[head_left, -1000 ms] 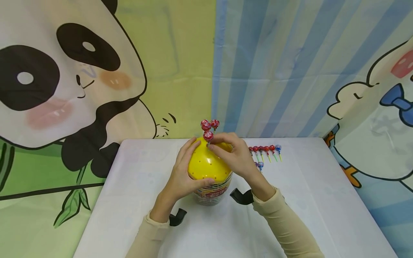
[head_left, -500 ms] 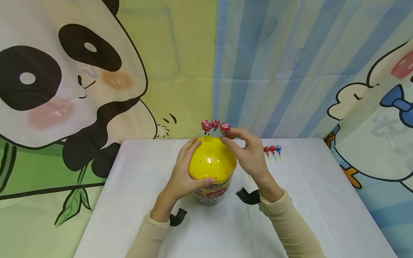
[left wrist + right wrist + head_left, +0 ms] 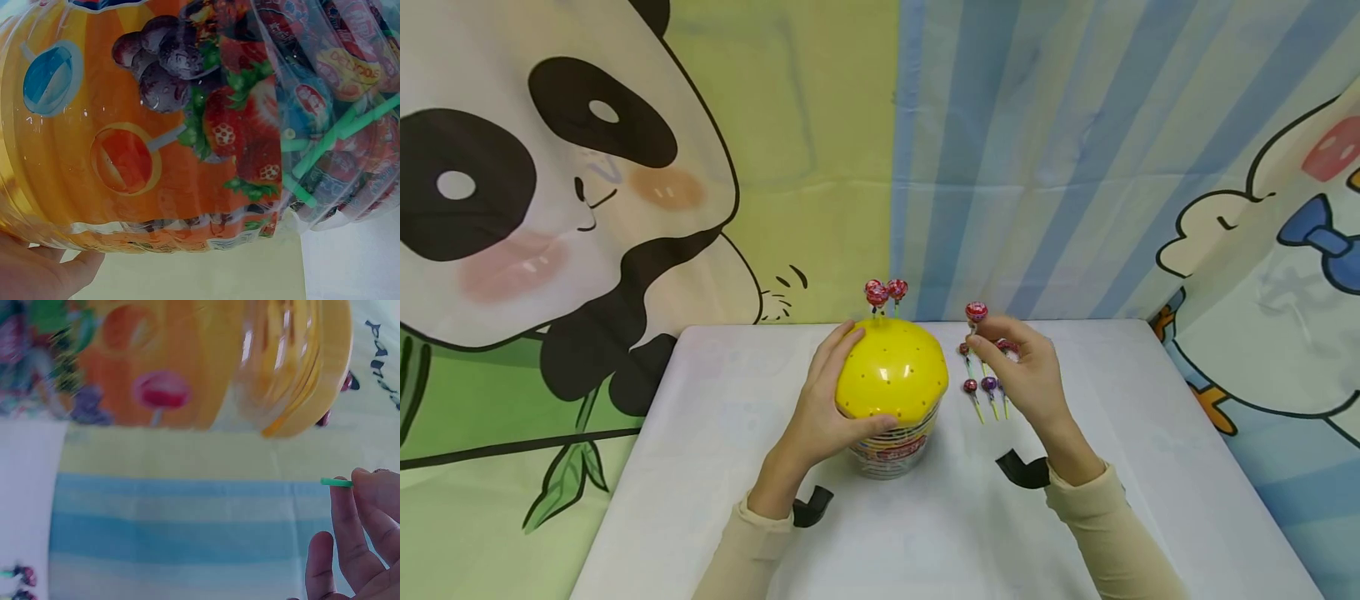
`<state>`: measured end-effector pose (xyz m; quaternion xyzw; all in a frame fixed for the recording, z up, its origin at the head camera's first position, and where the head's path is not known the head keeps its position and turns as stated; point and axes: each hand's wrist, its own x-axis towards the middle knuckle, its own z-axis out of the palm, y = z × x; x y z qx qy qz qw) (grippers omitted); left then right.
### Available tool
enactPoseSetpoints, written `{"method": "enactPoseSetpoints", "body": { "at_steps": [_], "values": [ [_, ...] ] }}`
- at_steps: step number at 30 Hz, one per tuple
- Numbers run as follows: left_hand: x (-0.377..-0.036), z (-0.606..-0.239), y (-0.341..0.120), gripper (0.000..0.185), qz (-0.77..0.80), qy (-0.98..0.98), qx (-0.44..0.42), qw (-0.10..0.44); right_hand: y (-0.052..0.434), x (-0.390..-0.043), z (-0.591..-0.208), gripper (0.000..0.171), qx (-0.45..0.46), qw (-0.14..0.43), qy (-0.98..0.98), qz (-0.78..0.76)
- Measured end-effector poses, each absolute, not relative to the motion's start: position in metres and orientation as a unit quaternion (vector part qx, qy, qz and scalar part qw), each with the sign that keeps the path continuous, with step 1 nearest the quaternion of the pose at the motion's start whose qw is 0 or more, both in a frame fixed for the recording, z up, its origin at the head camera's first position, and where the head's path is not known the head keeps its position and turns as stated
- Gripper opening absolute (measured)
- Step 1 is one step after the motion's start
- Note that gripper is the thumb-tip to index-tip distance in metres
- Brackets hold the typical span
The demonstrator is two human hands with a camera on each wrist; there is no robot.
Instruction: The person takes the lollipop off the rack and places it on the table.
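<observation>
A clear plastic jar with a holed yellow lid stands on the table. My left hand steadies it, fingers along the lid's left side and thumb across the front. Two red-wrapped lollipops, a nearer one and another, stand upright at the back of the lid. Right of the jar, my right hand pinches a red lollipop by its stick, candy end up. In the right wrist view its green stick pokes out between finger and thumb. Wrapped lollipops fill part of the jar in the left wrist view.
Below and behind the right hand, several lollipops lie in rows on the white table, among them a purple one and a red one; the hand hides some. A printed curtain hangs behind the table's far edge.
My right hand has carried its lollipop from over the yellow lid out to the right, above the loose lollipops. The left hand stays on the lid.
</observation>
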<state>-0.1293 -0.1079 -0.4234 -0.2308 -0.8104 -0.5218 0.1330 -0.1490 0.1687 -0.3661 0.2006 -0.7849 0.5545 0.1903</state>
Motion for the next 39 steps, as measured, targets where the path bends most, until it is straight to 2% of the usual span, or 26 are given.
{"method": "enactPoseSetpoints", "body": {
  "at_steps": [5,13,19,32,39],
  "values": [
    [-0.129,-0.423,-0.106,0.104,-0.521,-0.811,-0.23,0.13,0.191,-0.145,-0.383,0.015,0.144,0.176,-0.82,0.525],
    [-0.129,-0.422,-0.107,0.104,-0.523,-0.81,-0.231,0.131,0.243,-0.164,-0.46,0.022,0.062,0.141,-0.845,0.511],
    [-0.129,-0.422,-0.108,0.104,-0.526,-0.809,-0.227,0.13,0.265,-0.168,-0.497,0.027,0.007,0.098,-0.881,0.464],
    [-0.129,-0.421,-0.108,0.103,-0.526,-0.811,-0.224,0.124,0.287,-0.184,-0.535,0.03,-0.083,-0.03,-0.923,0.375],
    [-0.129,-0.421,-0.108,0.103,-0.527,-0.81,-0.226,0.124,0.291,-0.187,-0.543,0.028,-0.09,-0.05,-0.926,0.363]
  ]
}}
